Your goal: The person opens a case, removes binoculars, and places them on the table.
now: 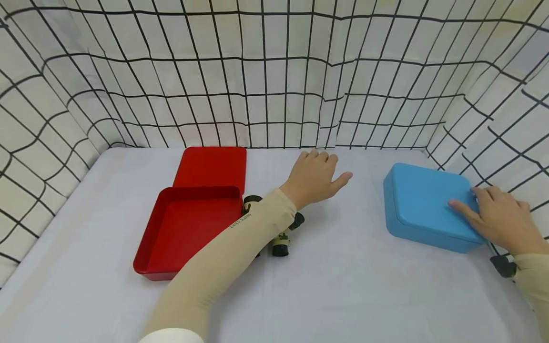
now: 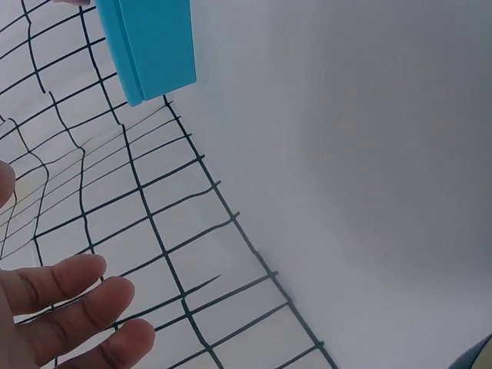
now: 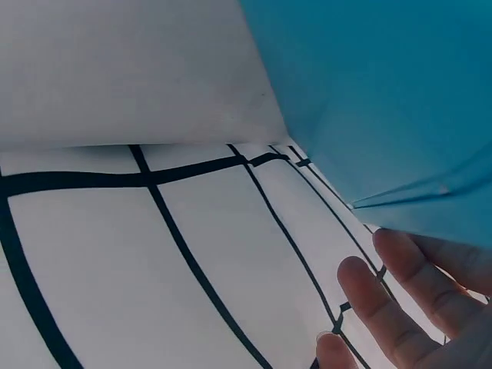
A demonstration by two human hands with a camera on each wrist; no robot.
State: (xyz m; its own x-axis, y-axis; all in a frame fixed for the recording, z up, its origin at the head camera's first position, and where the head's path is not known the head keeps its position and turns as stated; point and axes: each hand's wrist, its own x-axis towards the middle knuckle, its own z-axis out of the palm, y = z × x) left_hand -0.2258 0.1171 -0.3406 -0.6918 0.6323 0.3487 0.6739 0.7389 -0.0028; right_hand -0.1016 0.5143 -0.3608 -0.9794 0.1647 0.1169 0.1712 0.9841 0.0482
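Back, L & R sides: white walls [image 1: 276, 43] w/ wavy black grid lines [image 1: 274, 59]; can't tell if wire or print. Below, reaching the foot of same: white tabletop [image 1: 364, 290], softly shaded. On L half: red box [image 1: 188, 224], open, w/ red lid [image 1: 212, 166] laid back behind; smooth red floor visible inside, front R corner hidden under beige sleeve [image 1: 231, 252] of L arm. On R half, just beside R wall: blue box [image 1: 433, 200], lid down, set at an angle; can't tell contents. At R end of same: R hand [image 1: 506, 219], gripping it, thumb on top, fingers at the far side. Above tabletop btwn both boxes: L hand [image 1: 315, 176], holding nothing, fingers loose & apart, thumb out; in L wrist view, fingers lower L, blue box up top. Under beige sleeve, just beside red box: camo-patterned thing [image 1: 280, 242] w/ black ends, binocs by the look, mostly hidden. Smallest, at R wrist: black device [image 1: 503, 266], partly visible.
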